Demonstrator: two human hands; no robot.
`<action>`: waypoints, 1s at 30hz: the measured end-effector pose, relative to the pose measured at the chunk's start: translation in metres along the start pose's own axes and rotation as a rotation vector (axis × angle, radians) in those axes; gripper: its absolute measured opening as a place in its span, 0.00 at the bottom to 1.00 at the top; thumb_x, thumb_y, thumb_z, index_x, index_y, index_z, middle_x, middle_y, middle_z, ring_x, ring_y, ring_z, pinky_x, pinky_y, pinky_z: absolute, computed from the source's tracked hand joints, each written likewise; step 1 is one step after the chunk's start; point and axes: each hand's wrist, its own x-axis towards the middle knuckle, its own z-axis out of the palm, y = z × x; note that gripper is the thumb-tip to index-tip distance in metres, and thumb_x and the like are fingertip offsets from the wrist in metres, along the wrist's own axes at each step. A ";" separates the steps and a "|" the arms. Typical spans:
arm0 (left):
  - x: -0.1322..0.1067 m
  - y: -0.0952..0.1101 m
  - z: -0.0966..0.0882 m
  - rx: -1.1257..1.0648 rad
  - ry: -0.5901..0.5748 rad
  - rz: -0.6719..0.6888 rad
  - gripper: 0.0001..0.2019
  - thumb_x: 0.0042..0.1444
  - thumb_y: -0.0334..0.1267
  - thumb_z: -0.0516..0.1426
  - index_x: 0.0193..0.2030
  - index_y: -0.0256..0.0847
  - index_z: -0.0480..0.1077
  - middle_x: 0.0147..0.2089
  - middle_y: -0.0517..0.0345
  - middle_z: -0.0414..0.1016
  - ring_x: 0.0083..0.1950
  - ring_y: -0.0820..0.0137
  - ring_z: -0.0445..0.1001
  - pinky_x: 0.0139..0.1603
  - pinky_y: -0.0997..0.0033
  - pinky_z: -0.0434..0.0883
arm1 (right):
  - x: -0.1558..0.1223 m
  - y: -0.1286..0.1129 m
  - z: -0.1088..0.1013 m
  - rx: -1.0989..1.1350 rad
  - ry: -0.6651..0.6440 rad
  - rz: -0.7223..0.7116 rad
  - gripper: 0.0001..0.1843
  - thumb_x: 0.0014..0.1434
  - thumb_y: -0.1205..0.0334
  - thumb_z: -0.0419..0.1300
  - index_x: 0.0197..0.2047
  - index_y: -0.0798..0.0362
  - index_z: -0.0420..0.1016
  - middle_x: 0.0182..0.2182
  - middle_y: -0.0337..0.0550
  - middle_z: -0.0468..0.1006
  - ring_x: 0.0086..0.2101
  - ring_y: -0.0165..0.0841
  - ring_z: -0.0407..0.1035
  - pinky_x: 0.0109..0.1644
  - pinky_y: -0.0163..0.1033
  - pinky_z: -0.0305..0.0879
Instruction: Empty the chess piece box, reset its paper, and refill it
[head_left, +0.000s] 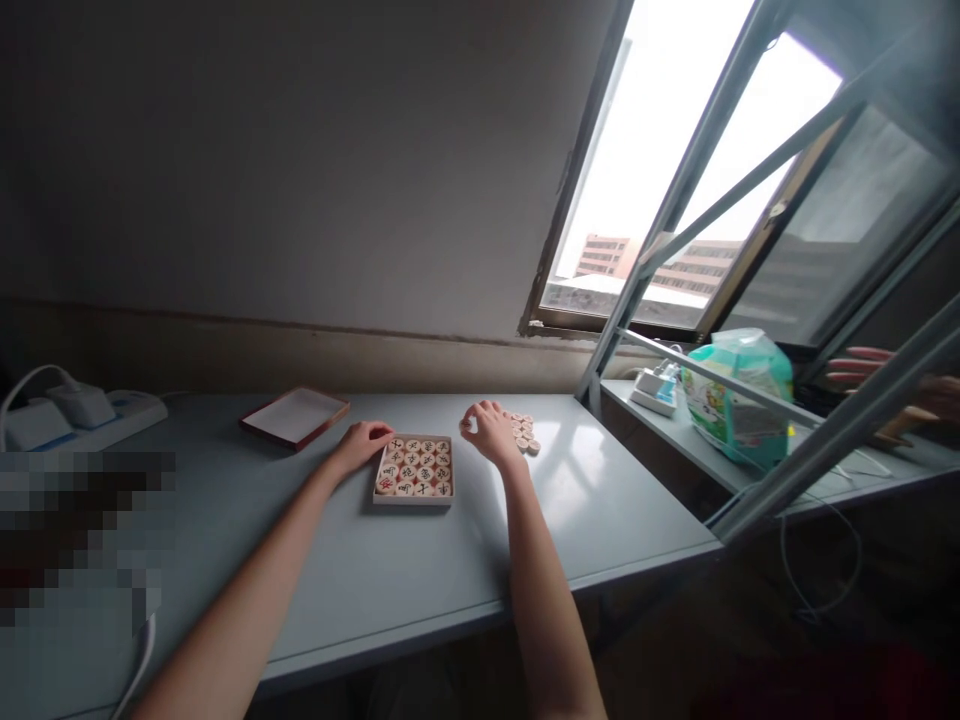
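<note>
Head: shallow box (414, 501) holds round pieces (426, 474)

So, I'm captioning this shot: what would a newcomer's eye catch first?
Probably the glaring window at upper right, against the dark wall. Then the shallow box of round character pieces on the grey table, the left hand at its far left corner. Right of the box, the right hand seems to pinch another piece.

Each of the round wooden pieces (425, 461) in the shallow box (414, 501) bears a brushstroke-like, Chinese-style character, most in black, the near-left one in red; all are too small to read with certainty. Printing on the green package (739, 405) is likewise illegible.
</note>
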 end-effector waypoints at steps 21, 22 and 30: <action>-0.001 0.000 -0.002 0.083 0.039 0.008 0.14 0.46 0.42 0.53 0.32 0.35 0.73 0.33 0.51 0.76 0.35 0.66 0.72 0.36 0.71 0.66 | 0.002 0.018 0.014 -0.045 -0.041 0.082 0.10 0.52 0.72 0.52 0.37 0.52 0.70 0.40 0.48 0.66 0.44 0.39 0.57 0.46 0.45 0.51; -0.001 0.000 -0.002 0.080 0.037 0.009 0.13 0.45 0.42 0.53 0.32 0.35 0.73 0.32 0.51 0.76 0.35 0.66 0.72 0.36 0.71 0.66 | 0.003 0.010 0.013 0.071 -0.056 0.012 0.10 0.52 0.71 0.53 0.38 0.52 0.70 0.39 0.46 0.67 0.43 0.38 0.58 0.45 0.43 0.53; 0.001 0.000 -0.001 0.108 0.057 0.033 0.13 0.45 0.42 0.53 0.31 0.35 0.74 0.33 0.51 0.77 0.35 0.66 0.72 0.37 0.71 0.66 | 0.002 -0.060 0.032 0.566 -0.443 -0.489 0.12 0.49 0.65 0.61 0.40 0.49 0.73 0.34 0.37 0.73 0.33 0.28 0.65 0.37 0.31 0.59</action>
